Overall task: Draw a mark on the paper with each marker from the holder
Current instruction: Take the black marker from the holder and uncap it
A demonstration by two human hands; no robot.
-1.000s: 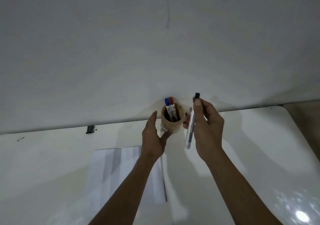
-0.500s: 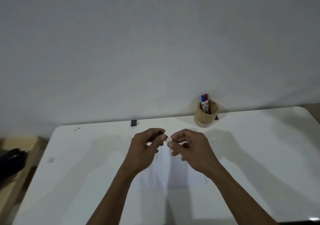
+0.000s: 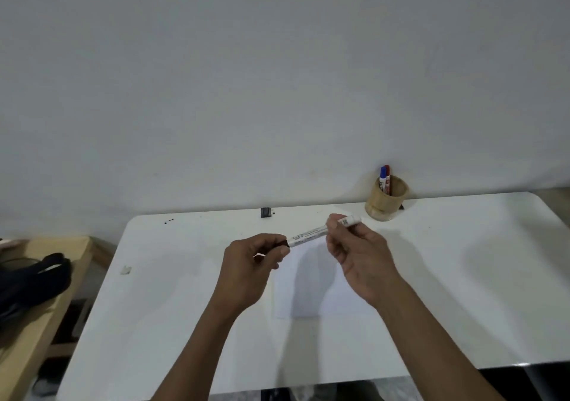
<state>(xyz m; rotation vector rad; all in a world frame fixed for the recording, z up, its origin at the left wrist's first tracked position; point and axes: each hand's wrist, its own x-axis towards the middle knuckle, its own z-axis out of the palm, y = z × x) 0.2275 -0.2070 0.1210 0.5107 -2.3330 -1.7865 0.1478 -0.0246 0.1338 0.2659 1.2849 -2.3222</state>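
Note:
A white marker with a black cap (image 3: 311, 234) is held level above the table between both hands. My left hand (image 3: 253, 265) pinches its black cap end. My right hand (image 3: 359, 255) grips the barrel near its far end. Below them a white sheet of paper (image 3: 311, 286) lies flat on the white table (image 3: 185, 308). A round wooden holder (image 3: 387, 198) stands at the table's back edge, right of the hands, with a blue marker (image 3: 382, 178) and a red marker (image 3: 387, 175) upright in it.
A small black clip (image 3: 265, 212) sits at the table's back edge by the wall. A scrap of tape (image 3: 125, 270) lies near the left edge. Left of the table is a wooden bench (image 3: 37, 323) with a dark bag (image 3: 30, 280) on it.
The marker was lifted away from the holder and brought over the paper. My left hand left the holder and took the cap end. The hands have drawn apart, showing the barrel.

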